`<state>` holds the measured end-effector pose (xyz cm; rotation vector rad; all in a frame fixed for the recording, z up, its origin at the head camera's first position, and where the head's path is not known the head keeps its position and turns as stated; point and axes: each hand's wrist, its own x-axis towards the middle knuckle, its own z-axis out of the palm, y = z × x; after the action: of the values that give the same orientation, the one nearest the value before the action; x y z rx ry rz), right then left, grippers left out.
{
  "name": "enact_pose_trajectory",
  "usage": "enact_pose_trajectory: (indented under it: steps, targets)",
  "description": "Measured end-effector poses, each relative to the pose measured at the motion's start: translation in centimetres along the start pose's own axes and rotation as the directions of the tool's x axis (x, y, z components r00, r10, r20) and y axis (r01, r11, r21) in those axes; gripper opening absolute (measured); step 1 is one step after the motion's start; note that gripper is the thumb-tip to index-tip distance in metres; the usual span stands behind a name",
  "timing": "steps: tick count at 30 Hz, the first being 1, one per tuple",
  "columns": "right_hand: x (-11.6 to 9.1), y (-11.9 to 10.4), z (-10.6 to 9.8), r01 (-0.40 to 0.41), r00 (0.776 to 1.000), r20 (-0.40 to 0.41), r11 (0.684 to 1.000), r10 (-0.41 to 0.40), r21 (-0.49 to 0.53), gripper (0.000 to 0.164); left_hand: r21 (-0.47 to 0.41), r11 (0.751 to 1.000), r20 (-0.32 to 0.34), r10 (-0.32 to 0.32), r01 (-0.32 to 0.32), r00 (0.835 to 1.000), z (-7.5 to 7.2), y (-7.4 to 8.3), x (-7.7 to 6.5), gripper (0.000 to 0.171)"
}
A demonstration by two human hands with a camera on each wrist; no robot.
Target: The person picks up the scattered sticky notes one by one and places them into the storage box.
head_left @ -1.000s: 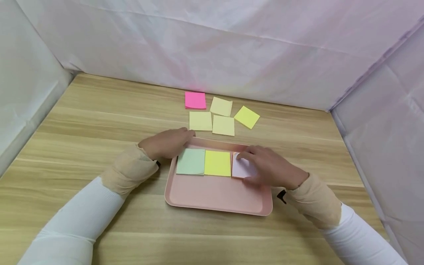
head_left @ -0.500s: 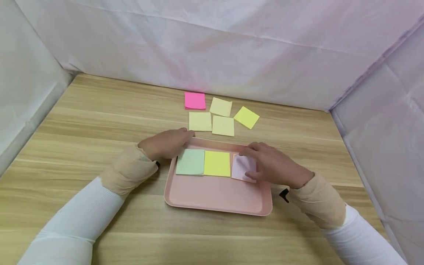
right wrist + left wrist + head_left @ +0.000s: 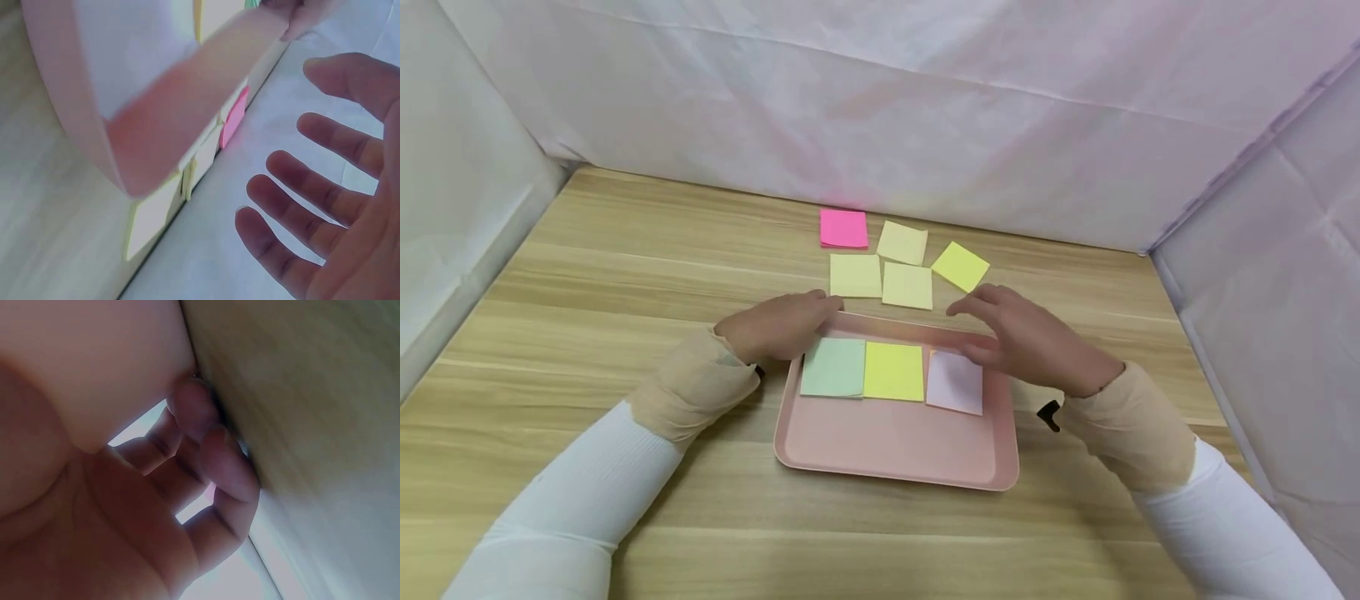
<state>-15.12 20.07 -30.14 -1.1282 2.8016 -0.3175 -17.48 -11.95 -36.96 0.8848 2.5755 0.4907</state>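
A pink tray (image 3: 895, 450) lies on the table with a row of sticky-note pads along its far side: mint green (image 3: 832, 367), bright yellow (image 3: 893, 371) and lilac (image 3: 953, 383). My left hand (image 3: 782, 325) holds the tray's far left corner. In the left wrist view its curled fingers (image 3: 225, 465) lie against the tray's outer wall, near the tabletop. Over the far right corner hovers my right hand (image 3: 1037, 337), holding nothing. Its spread fingers (image 3: 306, 181) show in the right wrist view, apart from the tray wall.
Beyond the tray lie more sticky-note pads: a pink one (image 3: 843, 228), several pale yellow ones (image 3: 907, 286) and a bright yellow one (image 3: 961, 267) turned at an angle. White cloth walls (image 3: 880, 100) enclose the wooden table (image 3: 647, 250) at the back and sides.
My right hand has let go of the lilac pad and moved up and away towards the tray's far right corner. The lilac pad now lies uncovered, slightly tilted. My left hand has stayed put.
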Motion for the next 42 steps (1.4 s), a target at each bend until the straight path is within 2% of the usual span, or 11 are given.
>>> enact_pose_trajectory:
  steps: [8,16,22,32,42]
  targets:
    - [1.9,2.4,-1.1,-0.084,0.996,0.011,0.996,0.084,-0.011,0.044,0.013,1.000,-0.001,0.006,-0.006,1.000,-0.1,0.1,0.1,0.037]
    - [3.7,5.5,-0.8,-0.174,0.982,0.075,0.985,0.173,0.006,0.048,-0.001,1.000,-0.005,0.004,-0.004,1.000,-0.1,0.4,0.0,0.027]
    - [5.2,6.8,-0.6,-0.170,0.980,0.108,0.985,0.167,0.018,0.051,0.004,1.000,0.004,-0.008,0.008,1.000,0.0,0.3,-0.1,0.021]
    - [6.5,8.6,-0.1,-0.202,0.967,0.167,0.979,0.193,0.039,0.056,0.002,1.000,-0.014,0.010,-0.010,1.000,0.0,0.4,-0.2,0.016]
    - [7.4,8.8,0.4,-0.256,0.934,0.262,0.967,0.244,0.012,0.062,0.010,1.000,-0.016,0.006,-0.005,1.000,0.0,0.3,-0.2,0.016]
